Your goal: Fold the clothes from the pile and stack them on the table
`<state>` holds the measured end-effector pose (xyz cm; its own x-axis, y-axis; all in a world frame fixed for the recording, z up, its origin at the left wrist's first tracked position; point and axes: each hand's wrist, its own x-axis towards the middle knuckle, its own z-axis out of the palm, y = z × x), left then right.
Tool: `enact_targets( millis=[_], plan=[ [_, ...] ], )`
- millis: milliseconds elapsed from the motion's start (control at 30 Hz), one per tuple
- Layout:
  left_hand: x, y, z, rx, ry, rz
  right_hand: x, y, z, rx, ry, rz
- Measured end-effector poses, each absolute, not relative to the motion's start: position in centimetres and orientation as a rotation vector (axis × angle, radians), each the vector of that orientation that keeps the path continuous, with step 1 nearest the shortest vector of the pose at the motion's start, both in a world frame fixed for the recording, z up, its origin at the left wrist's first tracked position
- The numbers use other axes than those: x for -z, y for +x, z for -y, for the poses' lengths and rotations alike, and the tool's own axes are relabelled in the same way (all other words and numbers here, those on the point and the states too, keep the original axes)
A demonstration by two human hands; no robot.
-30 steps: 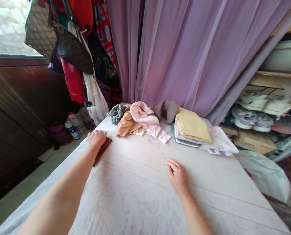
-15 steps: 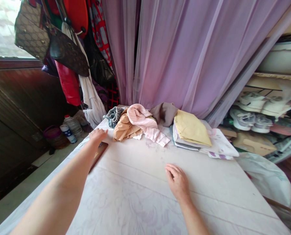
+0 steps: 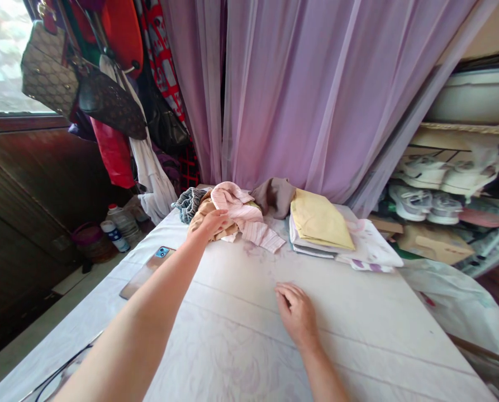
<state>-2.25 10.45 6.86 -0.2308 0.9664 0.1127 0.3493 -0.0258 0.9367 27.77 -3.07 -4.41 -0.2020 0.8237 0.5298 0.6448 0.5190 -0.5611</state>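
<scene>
My left hand point(image 3: 214, 222) reaches over a crumpled brown garment point(image 3: 199, 213) in the clothes heap, its fingers stretched out against the lower edge of a pink striped garment point(image 3: 253, 214). No cloth is visibly gripped. A grey-blue bunched garment point(image 3: 189, 204) lies at the heap's left end, and a taupe garment point(image 3: 276, 196) at its right. Lower down, my right hand point(image 3: 298, 314) rests on the white tablecloth point(image 3: 241, 296). Its fingers are loosely bent, the thumb stands a little apart, and nothing shows in it.
A folded stack with a yellow cloth point(image 3: 320, 219) on top stands right of the heap, beside a white folded cloth point(image 3: 375, 243). A phone point(image 3: 142, 274) and thin-framed glasses point(image 3: 65, 368) lie left of my left arm. Shoes point(image 3: 425, 204) fill a rack at right.
My left hand has moved right, from beside the phone onto the clothes heap, uncovering the phone. My right hand stays resting on the tablecloth. The view has shifted slightly.
</scene>
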Motion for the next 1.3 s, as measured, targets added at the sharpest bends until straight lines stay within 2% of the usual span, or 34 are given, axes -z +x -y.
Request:
enact_targets(
  millis=[167, 300, 400, 533, 800, 1033, 1300],
  plan=[
    [-8.4, 1.9, -6.8, -1.350, 1.263, -1.380, 4.3, 27.5, 3.0, -0.324, -1.211, 1.885],
    [-6.2, 5.4, -1.2, -1.319, 1.072, -1.057, 4.7, 27.7, 3.0, -0.299, -1.269, 1.767],
    [-2.6, 6.8, 2.2, -1.225, 1.122, -1.213, 5.3, 28.0, 3.0, -0.266, -1.311, 1.670],
    [1.1, 7.0, 4.1, -1.272, 1.301, -1.330, 5.7, 28.1, 3.1, -0.186, -1.297, 1.687],
    [2.4, 8.1, 6.0, -1.261, 1.388, -1.241, 4.2, 26.8, 4.2, 0.093, -1.164, 1.986],
    [1.1, 9.3, 8.2, -0.950, 1.939, -1.383, 4.8, 27.1, 3.8, 0.051, -1.150, 2.180],
    [1.1, 9.7, 8.9, -0.802, 2.481, -1.358, 3.9, 27.8, 5.6, 0.100, -1.138, 1.859]
  ],
)
